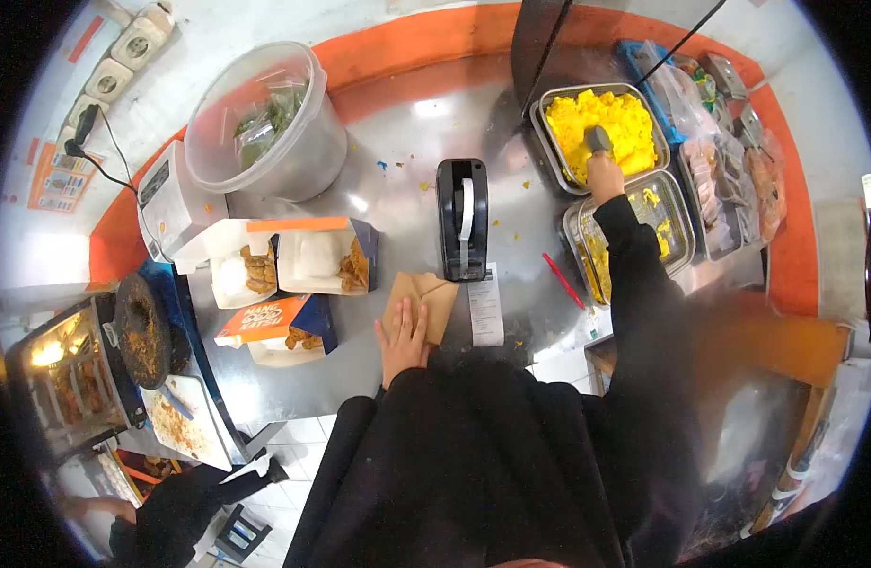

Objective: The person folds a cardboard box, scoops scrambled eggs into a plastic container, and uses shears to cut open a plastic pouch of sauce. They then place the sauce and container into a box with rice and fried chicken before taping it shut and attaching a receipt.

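Observation:
My left hand [404, 343] lies with its fingers spread on a folded brown paper box [427, 301] near the table's front edge. At the back right, my right hand [605, 174] is closed round a dark-ended utensil [598, 140], whose far end reaches the bright yellow food [634, 128] in a metal tray [543, 98]. Just in front of that tray is a second metal tray [689, 225] with a mesh basket and some yellow pieces, partly hidden by my right sleeve.
A black tape dispenser [451, 222] stands mid-table beside a paper receipt [486, 308] and a red pen [562, 280]. Opened food boxes [314, 257] and a large plastic tub [303, 142] are left. Bagged meat [724, 185] lies far right. Another person's dark sleeve [184, 506] shows lower left.

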A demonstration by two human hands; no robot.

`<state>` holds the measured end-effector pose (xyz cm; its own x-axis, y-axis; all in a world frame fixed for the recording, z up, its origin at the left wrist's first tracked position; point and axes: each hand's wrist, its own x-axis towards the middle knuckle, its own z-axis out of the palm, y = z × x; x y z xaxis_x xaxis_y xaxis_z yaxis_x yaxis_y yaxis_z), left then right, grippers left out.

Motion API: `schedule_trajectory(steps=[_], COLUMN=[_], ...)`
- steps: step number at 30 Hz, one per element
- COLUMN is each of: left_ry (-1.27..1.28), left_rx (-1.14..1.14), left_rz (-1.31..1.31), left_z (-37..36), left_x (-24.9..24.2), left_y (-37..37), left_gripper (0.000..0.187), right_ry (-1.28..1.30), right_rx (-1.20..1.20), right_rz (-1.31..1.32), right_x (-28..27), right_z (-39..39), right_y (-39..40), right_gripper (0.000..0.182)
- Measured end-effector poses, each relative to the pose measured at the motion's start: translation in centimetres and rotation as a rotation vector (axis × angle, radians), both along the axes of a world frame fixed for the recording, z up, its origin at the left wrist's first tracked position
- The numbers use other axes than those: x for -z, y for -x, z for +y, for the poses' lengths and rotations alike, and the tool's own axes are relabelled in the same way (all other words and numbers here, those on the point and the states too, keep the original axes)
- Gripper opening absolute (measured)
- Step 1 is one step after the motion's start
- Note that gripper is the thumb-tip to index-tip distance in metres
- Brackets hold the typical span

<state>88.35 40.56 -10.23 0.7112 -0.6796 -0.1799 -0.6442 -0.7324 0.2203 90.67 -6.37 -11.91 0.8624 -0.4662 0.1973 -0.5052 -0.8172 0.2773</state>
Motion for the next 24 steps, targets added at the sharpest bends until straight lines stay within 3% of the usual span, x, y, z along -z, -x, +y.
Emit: schedule_trajectory(steps=[6,11,13,14,15,17,20,21,23,24], left_ry=[0.065,0.066,0.106,0.11,0.124,0.138,0.196,0.314,0.432,0.523], left_rx=[-0.021,-0.04,-0.045,-0.054,-0.042,-0.045,-0.02,0.012,0.038,-0.073], left_rz=[0.026,0.055,0.053,0.054,0.028,0.003,0.011,0.026,0.04,0.117], left_z=[0.4,0.4,0.1,0.3,0.4,0.6,1.2,1.8,4.0,6.1], left_x=[0.9,0.1,-0.4,-0.4,-0.3,-0.5,-1.0,-1.1,-0.8,-0.2], left_y=[-0.1,0.3,0.2,0.3,0.2,0.2,-0.2,-0.6,-1.1,-1.3], left_gripper=[0.081,0.08,0.081,0.081,0.081,0.081,0.078,0.069,0.059,0.049], right_ry=[-0.049,-0.166,-0.582,-0.79,-0.784,-1.33,-1.557,-1.56,-1.849,-1.794], right_rx=[-0.152,-0.352,-0.378,-0.131,-0.143,0.157,0.243,0.236,0.243,0.308], right_rz=[0.26,0.324,0.06,0.138,0.141,-0.238,-0.282,-0.271,-0.599,-0.778], right_x=[-1.0,-4.3,-3.2,-3.4,-2.3,1.3,-1.2,-1.4,-1.8,-2.1], right_z=[1.7,-1.2,-3.6,-4.2,-5.0,-6.7,-4.7,-4.2,-3.5,-2.7], right_y=[0.8,0.0,-0.1,0.1,0.6,2.3,3.3,3.7,4.4,4.5], right_gripper=[0.015,0.018,0.017,0.023,0.023,0.021,0.018,0.018,0.014,0.012])
